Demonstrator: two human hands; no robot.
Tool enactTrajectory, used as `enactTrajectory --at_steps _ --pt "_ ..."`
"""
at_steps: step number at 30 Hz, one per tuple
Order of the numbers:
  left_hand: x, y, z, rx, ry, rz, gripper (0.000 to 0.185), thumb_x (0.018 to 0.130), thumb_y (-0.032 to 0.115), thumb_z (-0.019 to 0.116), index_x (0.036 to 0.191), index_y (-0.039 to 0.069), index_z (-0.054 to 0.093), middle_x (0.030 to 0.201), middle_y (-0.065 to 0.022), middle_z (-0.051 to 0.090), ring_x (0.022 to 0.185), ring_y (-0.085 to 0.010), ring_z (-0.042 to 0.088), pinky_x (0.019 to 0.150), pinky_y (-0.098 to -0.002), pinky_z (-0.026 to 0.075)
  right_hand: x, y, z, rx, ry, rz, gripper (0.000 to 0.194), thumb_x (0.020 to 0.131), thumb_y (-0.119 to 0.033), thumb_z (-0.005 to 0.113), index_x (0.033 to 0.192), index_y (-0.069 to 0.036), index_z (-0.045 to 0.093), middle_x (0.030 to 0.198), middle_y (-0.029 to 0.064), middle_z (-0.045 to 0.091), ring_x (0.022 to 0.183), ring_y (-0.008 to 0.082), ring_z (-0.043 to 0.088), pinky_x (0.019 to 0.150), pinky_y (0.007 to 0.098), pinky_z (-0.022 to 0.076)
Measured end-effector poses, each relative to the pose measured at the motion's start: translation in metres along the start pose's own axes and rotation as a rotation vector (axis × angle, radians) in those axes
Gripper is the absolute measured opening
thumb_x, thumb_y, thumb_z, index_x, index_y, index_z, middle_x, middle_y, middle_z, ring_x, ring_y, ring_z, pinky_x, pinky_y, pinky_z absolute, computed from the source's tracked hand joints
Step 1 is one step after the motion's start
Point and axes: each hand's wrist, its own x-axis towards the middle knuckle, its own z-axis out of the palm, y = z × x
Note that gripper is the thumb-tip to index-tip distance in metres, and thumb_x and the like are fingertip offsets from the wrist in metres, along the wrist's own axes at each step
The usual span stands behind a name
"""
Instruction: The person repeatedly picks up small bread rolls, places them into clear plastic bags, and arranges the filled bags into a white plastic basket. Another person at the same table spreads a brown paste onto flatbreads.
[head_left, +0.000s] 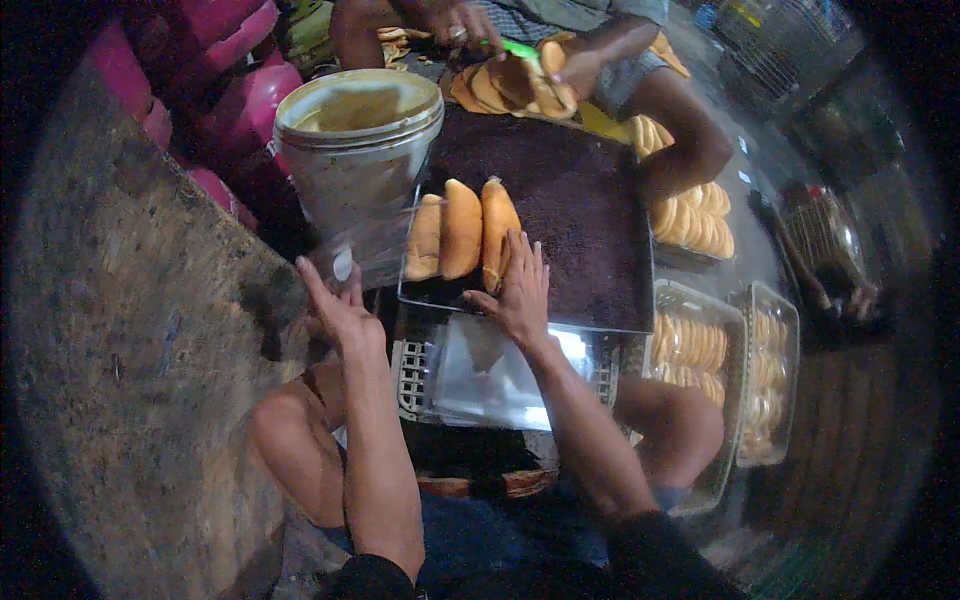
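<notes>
Three elongated bread buns (460, 229) lie side by side at the near left of a dark, metal-edged tray (581, 232). My right hand (519, 289) rests on the tray with its fingers extended, touching the right-hand bun (496, 217). To the left of the tray is my left hand (341, 311), palm up, with clear plastic film (379, 259) at its fingers. The film reaches towards the left-hand bun and looks blurred. A white oval spot (343, 265) shows by the fingertips; what it is, I cannot tell.
A plastic bucket (352, 172) stands left of the tray. Across it, another person's hands (577, 71) hold a bun and a green-handled tool (521, 51). Clear plastic sheets (487, 375) lie below the tray. Bun-filled crates (694, 300) stand right; a wooden board (150, 337) is left.
</notes>
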Motion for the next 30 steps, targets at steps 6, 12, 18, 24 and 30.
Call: enactTrajectory --at_steps 6,12,18,24,30 --pt "0.007 -0.031 -0.036 0.037 -0.099 -0.185 0.069 0.095 0.061 0.046 0.126 0.000 0.050 0.128 -0.0178 0.053 0.109 -0.0287 0.061 0.094 -0.0387 0.052 0.012 0.057 -0.031 0.468 0.025 0.264 0.044 0.084 -0.020 0.070 0.122 -0.002 0.057 0.108 0.0165 0.066 0.100 0.0284 0.064 0.087 0.0383 0.0496" --pt "-0.009 -0.049 0.000 0.355 -0.365 0.133 0.076 0.099 0.063 0.025 0.126 -0.003 0.049 0.126 -0.0230 0.053 0.110 -0.0330 0.061 0.099 -0.0427 0.046 -0.005 0.050 -0.223 0.665 -0.073 0.499 0.057 0.083 -0.025 0.060 0.132 0.002 0.050 0.120 0.0169 0.059 0.111 0.0236 0.057 0.097 0.0328 0.0446" --pt "-0.099 -0.037 0.027 0.509 -0.691 0.228 0.066 0.101 0.058 0.030 0.127 0.002 0.054 0.125 -0.0136 0.059 0.116 -0.0265 0.058 0.093 -0.0417 0.050 -0.001 0.018 -0.258 0.556 -0.211 0.454 0.063 0.081 -0.028 0.063 0.134 0.001 0.047 0.122 0.0164 0.058 0.112 0.0235 0.056 0.100 0.0331 0.0411" --pt "-0.178 -0.042 0.033 0.328 -0.848 -0.223 0.059 0.096 0.036 0.060 0.137 0.000 0.038 0.133 -0.0185 0.052 0.114 -0.0310 0.061 0.094 -0.0459 0.053 -0.021 0.011 -0.237 0.982 -0.135 0.384 0.062 0.083 -0.029 0.070 0.133 -0.002 0.044 0.122 0.0170 0.056 0.115 0.0245 0.053 0.099 0.0350 0.0424" --pt "-0.189 -0.050 0.040 -0.078 -0.844 -0.657 0.056 0.089 0.027 0.071 0.131 0.002 0.045 0.130 -0.0149 0.056 0.122 -0.0284 0.056 0.106 -0.0492 0.045 -0.045 -0.004 -0.251 0.188 0.283 -0.213 0.019 0.075 -0.012 0.075 0.088 -0.008 0.062 0.131 0.0188 0.049 0.130 0.0467 0.039 0.107 0.0559 0.0328"
